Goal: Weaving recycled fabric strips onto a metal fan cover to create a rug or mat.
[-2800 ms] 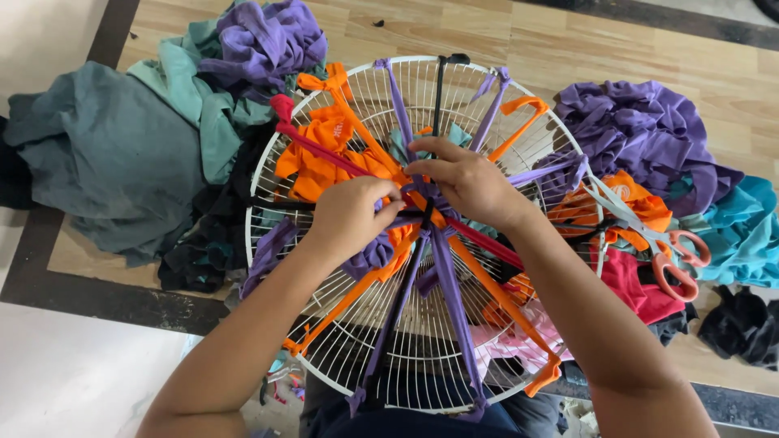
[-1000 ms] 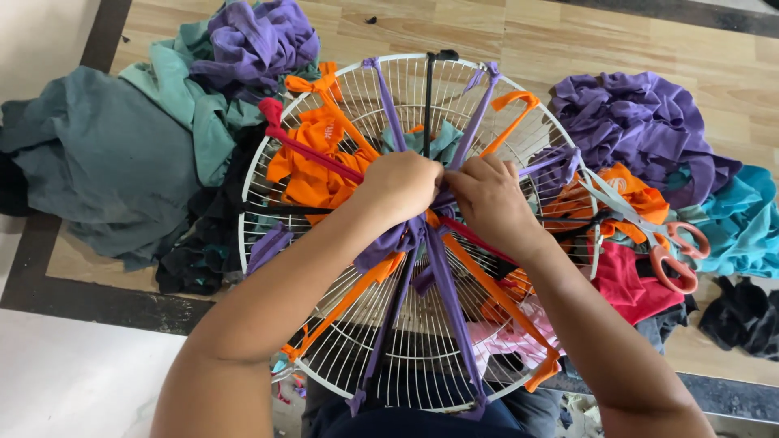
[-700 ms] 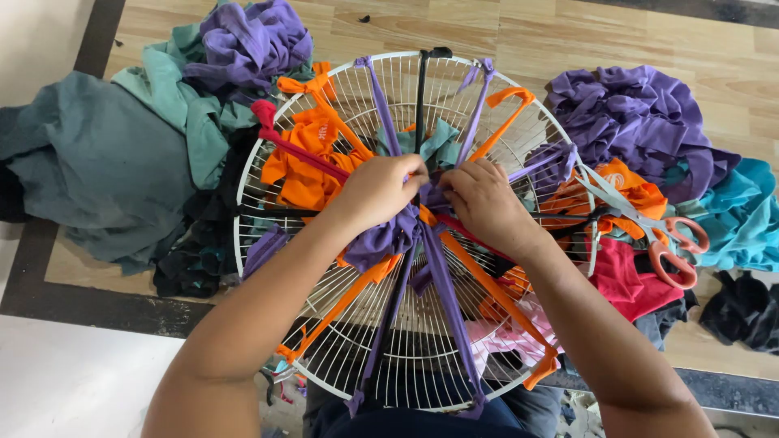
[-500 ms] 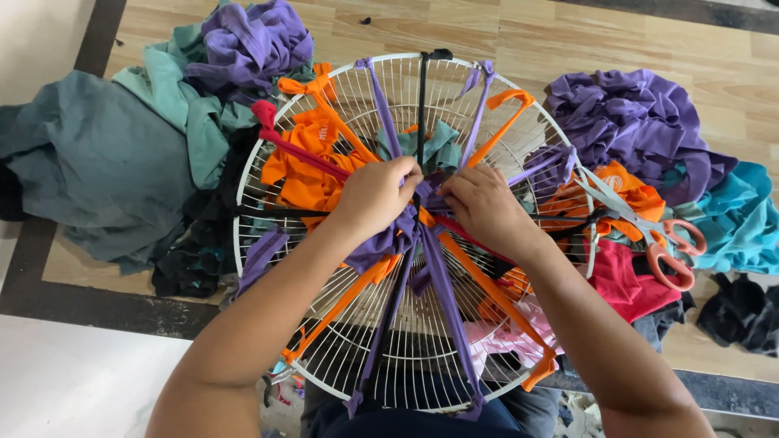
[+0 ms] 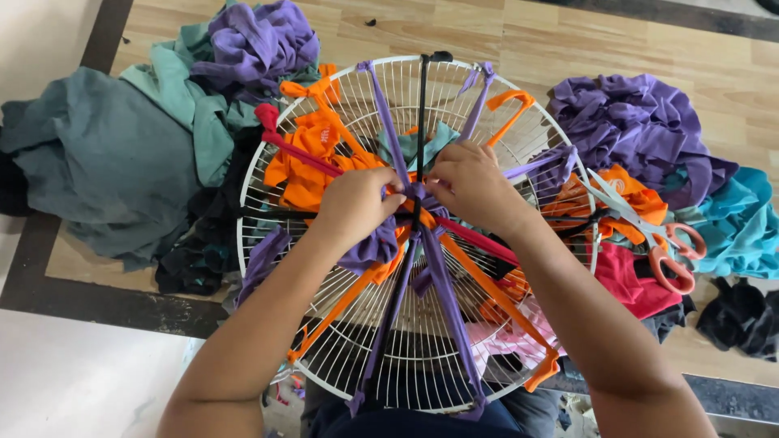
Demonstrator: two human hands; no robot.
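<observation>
A round white wire fan guard [image 5: 341, 105] lies flat over the person's lap, and cloth strips run across it like spokes: purple strips [image 5: 442, 300], orange strips [image 5: 495, 296], a dark red strip [image 5: 296, 150] and a black one [image 5: 422, 105], all meeting at the hub. There the left hand [image 5: 357, 203] is curled closed around a bunched purple strip end [image 5: 369, 247], while the right hand [image 5: 469, 185] pinches with fingertips drawn together at the crossing point, seemingly on the same purple cloth, though the exact hold is hidden by the knuckles. The step in hand looks like knotting or cinching a strip at the centre; the next move likely calls for pulling the ends taut against each other without dragging the neighbouring spokes off line. Under the guard lies orange fabric [image 5: 312, 162]. On the wooden floor [image 5: 527, 40] around it sit heaps of cloth: teal-grey [image 5: 97, 162] and purple [image 5: 260, 40] on the left, another purple heap [image 5: 641, 130] and turquoise cloth [image 5: 742, 219] on the right, where orange-handled scissors [image 5: 649, 231] rest on red fabric [image 5: 629, 280]
</observation>
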